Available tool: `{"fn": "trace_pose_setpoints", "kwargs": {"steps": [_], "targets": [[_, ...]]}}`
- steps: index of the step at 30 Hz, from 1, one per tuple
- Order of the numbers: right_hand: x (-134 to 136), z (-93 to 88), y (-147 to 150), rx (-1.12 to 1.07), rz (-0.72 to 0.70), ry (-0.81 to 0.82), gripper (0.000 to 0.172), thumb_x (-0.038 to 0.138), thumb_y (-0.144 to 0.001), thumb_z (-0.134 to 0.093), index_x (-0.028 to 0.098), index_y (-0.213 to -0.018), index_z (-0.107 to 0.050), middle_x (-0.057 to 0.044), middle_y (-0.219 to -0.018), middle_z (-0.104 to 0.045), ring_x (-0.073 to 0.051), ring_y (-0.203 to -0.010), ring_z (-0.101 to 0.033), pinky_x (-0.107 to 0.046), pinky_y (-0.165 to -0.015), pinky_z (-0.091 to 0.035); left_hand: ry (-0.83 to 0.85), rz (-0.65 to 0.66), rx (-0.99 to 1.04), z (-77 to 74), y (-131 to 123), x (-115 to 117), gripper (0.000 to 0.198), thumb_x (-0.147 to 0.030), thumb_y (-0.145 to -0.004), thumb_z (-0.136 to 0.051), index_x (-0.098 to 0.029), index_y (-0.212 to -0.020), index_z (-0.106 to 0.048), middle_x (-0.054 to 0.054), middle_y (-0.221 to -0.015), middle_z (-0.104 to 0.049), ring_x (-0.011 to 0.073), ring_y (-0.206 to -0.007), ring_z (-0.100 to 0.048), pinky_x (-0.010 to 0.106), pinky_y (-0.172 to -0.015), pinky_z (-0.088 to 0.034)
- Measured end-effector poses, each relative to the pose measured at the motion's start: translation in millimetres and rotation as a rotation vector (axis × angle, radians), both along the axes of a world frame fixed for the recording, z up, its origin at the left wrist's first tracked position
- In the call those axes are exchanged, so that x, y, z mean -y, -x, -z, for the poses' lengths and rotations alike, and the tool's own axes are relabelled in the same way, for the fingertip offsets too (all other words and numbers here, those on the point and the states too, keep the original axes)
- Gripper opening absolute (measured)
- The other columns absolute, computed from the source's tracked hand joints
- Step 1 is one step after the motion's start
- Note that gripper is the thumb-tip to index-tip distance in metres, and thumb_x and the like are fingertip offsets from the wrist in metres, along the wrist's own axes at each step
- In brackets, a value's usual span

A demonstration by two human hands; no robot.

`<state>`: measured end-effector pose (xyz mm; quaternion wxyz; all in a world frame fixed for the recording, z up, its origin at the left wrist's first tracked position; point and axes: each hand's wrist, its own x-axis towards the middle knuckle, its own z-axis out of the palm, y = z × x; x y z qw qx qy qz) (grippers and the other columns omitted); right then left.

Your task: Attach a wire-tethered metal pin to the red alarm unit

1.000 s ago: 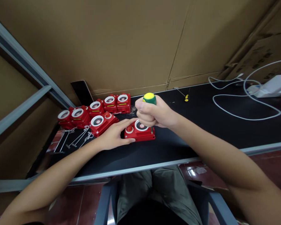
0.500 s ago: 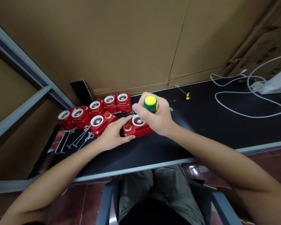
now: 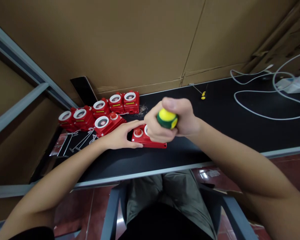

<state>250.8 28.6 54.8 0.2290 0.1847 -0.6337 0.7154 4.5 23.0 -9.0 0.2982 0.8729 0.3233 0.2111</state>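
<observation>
A red alarm sounder (image 3: 155, 144) with a small red lamp and a white-rimmed horn lies flat on the black table. My left hand (image 3: 121, 135) grips its left end, thumb along the near side and fingers on the far side. Over its right part my right hand (image 3: 170, 120) is wrapped round the green-and-yellow handle of a screwdriver (image 3: 167, 118), held upright and seen from its butt end. That hand hides the shaft, the tip and most of the horn. Just left of my left hand rests another red alarm sounder (image 3: 108, 123).
Several more red sounders (image 3: 116, 103) stand in a row behind, near a dark phone-like slab (image 3: 83, 90) leaning on the cardboard wall. T-shaped metal rods (image 3: 77, 145) lie at left. Small yellow-handled tools (image 3: 203, 95) and a white cable (image 3: 255, 91) lie to the right.
My right hand has turned about the screwdriver handle, its thumb now on the far side, and shifted slightly right in view. My left hand still grips the sounder. The view has shifted a little.
</observation>
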Motion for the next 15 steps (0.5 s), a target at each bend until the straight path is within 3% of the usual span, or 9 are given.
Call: {"fn": "trace_pose_setpoints", "kwargs": {"steps": [2,8,12,15], "targets": [[-2,-0.8,3,0.003,0.157,0.053,0.071,0.083,-0.11,-0.048,0.025,-0.07,-0.048,0.01,-0.044,-0.028,-0.007,-0.034,-0.019,-0.023,-0.031,-0.018,-0.003,0.003,0.006,0.3,-1,2,0.076,-0.054,-0.093,-0.09,-0.024,-0.159,-0.067,0.012,-0.154,-0.076,0.0385,-0.145,-0.072,0.052,-0.13,-0.056],[3,-8.4,15,0.008,0.846,0.284,0.08,0.094,-0.101,-0.051,0.027,-0.059,-0.041,0.012,-0.047,-0.015,-0.005,-0.04,-0.006,-0.023,-0.035,-0.004,-0.136,-0.114,-0.052,-2.3,-6,11,0.08,-0.052,-0.102,-0.081,-0.022,-0.17,-0.054,0.014,-0.162,-0.071,0.0348,-0.141,-0.074,0.047,-0.127,-0.058],[13,-5.3,29,-0.098,1.304,0.332,0.078,0.092,-0.1,-0.058,0.026,-0.062,-0.042,0.008,-0.054,-0.022,-0.008,-0.048,-0.017,-0.026,-0.042,-0.013,-0.259,-0.204,-0.084,2.6,-11,20,0.079,-0.051,-0.106,-0.077,-0.018,-0.173,-0.05,0.016,-0.159,-0.072,0.0335,-0.137,-0.075,0.047,-0.122,-0.061],[17,1.3,37,-0.107,1.435,0.32,0.077,0.094,-0.101,-0.055,0.026,-0.067,-0.042,0.004,-0.06,-0.032,-0.012,-0.057,-0.032,-0.027,-0.048,-0.028,-0.305,-0.22,-0.096,6.0,-12,22,0.079,-0.05,-0.108,-0.075,-0.017,-0.174,-0.048,0.016,-0.157,-0.072,0.0327,-0.135,-0.076,0.047,-0.121,-0.062]]}}
